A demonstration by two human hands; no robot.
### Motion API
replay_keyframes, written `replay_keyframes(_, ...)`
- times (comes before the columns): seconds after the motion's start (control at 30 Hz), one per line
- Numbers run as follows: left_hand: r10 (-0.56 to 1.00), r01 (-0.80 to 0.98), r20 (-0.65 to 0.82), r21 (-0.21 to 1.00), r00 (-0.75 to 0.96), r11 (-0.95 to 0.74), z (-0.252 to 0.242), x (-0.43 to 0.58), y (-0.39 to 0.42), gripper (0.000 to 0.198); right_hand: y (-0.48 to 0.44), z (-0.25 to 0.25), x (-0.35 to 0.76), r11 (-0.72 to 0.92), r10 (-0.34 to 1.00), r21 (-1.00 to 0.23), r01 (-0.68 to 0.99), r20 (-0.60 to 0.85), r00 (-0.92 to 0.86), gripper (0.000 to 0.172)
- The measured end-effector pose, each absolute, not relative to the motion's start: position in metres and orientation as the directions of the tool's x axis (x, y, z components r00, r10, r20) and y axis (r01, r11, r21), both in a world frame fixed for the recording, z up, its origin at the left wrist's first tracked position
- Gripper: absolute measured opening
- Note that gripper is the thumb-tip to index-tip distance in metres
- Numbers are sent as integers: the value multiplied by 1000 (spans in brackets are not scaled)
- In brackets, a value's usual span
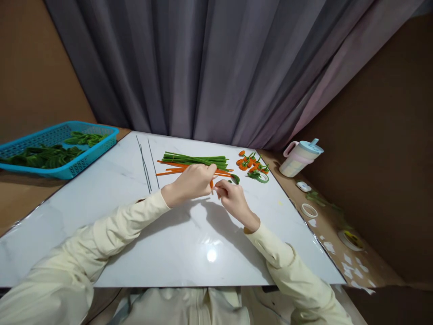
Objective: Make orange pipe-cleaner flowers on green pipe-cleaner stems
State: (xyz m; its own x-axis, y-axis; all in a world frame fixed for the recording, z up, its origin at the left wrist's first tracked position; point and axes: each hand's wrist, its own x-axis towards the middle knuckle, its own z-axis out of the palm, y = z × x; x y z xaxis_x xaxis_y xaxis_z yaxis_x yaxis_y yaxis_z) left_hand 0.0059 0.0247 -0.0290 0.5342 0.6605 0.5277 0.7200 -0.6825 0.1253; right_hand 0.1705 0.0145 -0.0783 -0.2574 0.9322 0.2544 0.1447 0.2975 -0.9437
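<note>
My left hand (pixel 198 181) is closed, its fingers pinched around a small orange chenille piece (pixel 211 184) that shows only in part. Close against it, my right hand (pixel 232 198) is also closed, fingertips pressed together by the lower end of that piece; what they grip is too small to make out. Just beyond the hands lie a bundle of green chenille stems (pixel 194 158) and several orange chenille stems (pixel 169 170), partly covered by my left hand. A dark green leaf-shaped piece (pixel 235 179) rests beyond my right hand.
Orange chenille pieces with green stems (pixel 248 162) lie back right, beside a green tape roll (pixel 263 178). Thin wires (pixel 145 164) lie left. A blue basket (pixel 69 169) holds green leafy pieces. Right side: tumbler (pixel 299 158), white ring (pixel 309 210), tape roll (pixel 351 240), paper scraps.
</note>
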Motion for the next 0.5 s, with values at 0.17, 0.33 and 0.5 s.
replay_keyframes(0.17, 824, 541, 313, 635, 472, -551, -8, -11, 38, 21, 13, -63, 181, 478, 858, -848, 230, 395, -328, 3)
replay_keyframes(0.33, 854, 135, 66, 978, 516, -157, -8, -15, 49, 30, 8, -59, 181, 554, 827, -804, 217, 502, -253, 7)
replay_keyframes(0.5, 853, -28, -22, 999, 522, 43, -21, -9, 55, 35, 8, -69, 178, 536, 844, -831, 147, 531, -77, 6)
